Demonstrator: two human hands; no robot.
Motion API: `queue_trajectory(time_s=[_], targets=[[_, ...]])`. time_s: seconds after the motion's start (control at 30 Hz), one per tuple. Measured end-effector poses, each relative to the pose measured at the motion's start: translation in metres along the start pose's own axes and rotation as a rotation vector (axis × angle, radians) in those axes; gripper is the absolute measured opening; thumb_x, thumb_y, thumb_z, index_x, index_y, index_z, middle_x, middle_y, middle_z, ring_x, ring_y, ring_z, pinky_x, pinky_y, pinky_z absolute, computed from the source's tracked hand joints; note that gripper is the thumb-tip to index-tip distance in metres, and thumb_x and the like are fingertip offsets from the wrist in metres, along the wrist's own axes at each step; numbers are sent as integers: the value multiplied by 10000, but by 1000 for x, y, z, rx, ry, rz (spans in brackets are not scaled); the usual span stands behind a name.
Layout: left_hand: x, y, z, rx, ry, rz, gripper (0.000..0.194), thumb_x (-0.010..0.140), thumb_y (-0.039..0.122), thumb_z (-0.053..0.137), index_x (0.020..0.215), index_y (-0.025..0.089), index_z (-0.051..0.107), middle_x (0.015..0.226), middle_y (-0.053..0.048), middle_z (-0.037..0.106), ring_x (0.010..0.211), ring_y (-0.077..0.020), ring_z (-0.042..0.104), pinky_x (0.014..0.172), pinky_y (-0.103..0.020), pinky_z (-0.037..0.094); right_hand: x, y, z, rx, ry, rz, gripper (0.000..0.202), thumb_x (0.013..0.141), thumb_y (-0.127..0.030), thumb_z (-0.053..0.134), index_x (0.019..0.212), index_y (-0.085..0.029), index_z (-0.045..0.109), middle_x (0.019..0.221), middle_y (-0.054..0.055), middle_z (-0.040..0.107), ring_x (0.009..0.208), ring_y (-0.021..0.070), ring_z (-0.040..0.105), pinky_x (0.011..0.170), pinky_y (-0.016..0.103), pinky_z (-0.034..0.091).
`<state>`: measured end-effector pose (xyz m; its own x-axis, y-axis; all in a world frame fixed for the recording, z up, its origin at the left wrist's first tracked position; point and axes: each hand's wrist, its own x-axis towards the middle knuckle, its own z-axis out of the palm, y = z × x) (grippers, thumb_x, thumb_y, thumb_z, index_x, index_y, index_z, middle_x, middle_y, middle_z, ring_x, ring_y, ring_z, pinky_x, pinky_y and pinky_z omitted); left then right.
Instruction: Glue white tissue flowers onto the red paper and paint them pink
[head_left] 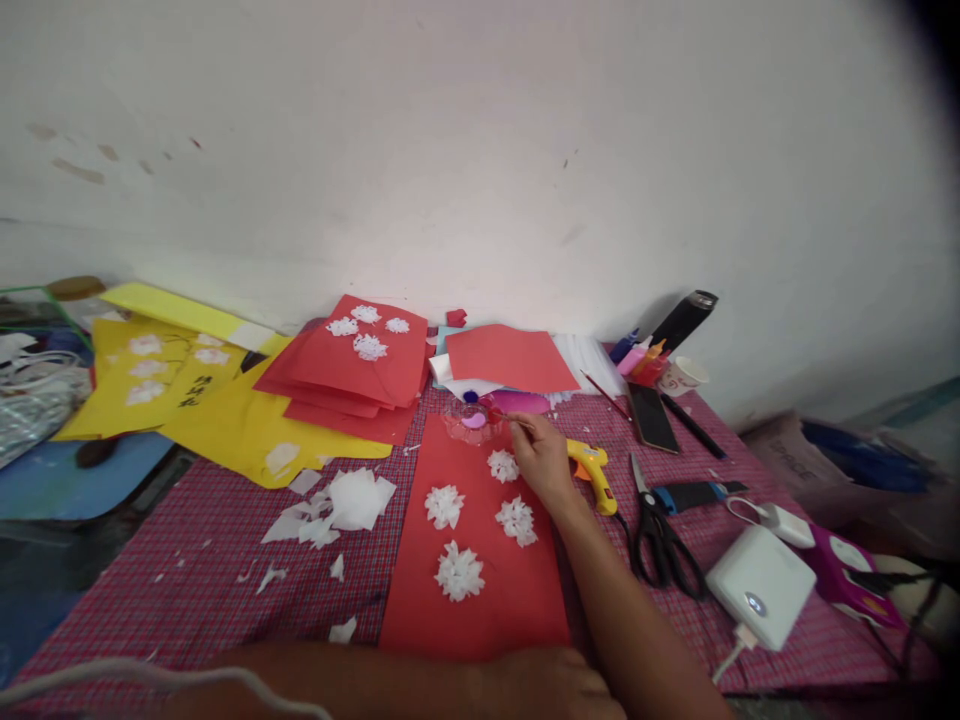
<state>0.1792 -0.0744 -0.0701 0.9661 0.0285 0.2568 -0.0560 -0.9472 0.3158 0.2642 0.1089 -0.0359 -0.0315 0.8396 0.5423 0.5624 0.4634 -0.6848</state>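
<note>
My right hand (538, 455) is closed, pinching a thin paintbrush (519, 420) over a clear plastic palette (474, 432) that holds dabs of lilac, dark blue and red paint. The brush tip is hard to make out. Beneath that hand lies a sheet of red paper (480, 625) bearing several ruffled white paper flowers (459, 572). At the bottom edge of the view, my left hand (547, 685) rests flat across the near end of the red sheet, its fingers partly cut off and slightly blurred.
White paper scraps (360, 500) lie left, below red sheets (352, 370) and yellow sheets (217, 420). To the right are a yellow glue gun (592, 470), black scissors (660, 545), a blue-handled knife (694, 495), a phone (652, 415), a paper cup (682, 375) and a white power bank (761, 585).
</note>
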Motion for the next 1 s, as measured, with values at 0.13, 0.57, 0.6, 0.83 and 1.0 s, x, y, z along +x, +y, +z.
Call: queue_trajectory(time_s=[0.13,0.57,0.6,0.83,1.0], targets=[[0,0,-3,-1,-3,-9,191,957,289,624,1052,126,652,987,-21,742,895,-130,681,760,-252,515,0,-1,-1,-1,13,16,222,939,-255,545,1030,-219,744,1002,85,783,926,253,728,866,410,572],[1,3,-11,24,-8,-7,178,963,315,628,1008,144,650,1002,-8,740,901,-120,671,759,-239,509,2,0,-1,9,5,49,208,939,-268,559,1017,-208,743,973,84,774,903,248,716,827,389,557],[1,4,-10,26,-9,-12,174,958,309,637,1007,143,647,1005,-9,740,905,-121,672,762,-240,509,2,0,-1,14,3,52,205,939,-270,561,1014,-209,742,969,82,774,899,247,715,823,386,557],[1,5,-10,41,22,-9,179,946,316,660,991,144,643,934,11,724,844,-121,663,714,-252,497,1,-1,1,47,0,73,195,944,-290,572,1008,-216,741,993,87,778,913,250,720,830,394,568],[-1,5,-9,56,39,-5,195,924,323,694,966,142,638,945,4,721,839,-116,654,716,-243,493,1,-2,1,58,-5,85,194,942,-290,570,998,-213,740,983,87,776,910,251,721,835,404,572]])
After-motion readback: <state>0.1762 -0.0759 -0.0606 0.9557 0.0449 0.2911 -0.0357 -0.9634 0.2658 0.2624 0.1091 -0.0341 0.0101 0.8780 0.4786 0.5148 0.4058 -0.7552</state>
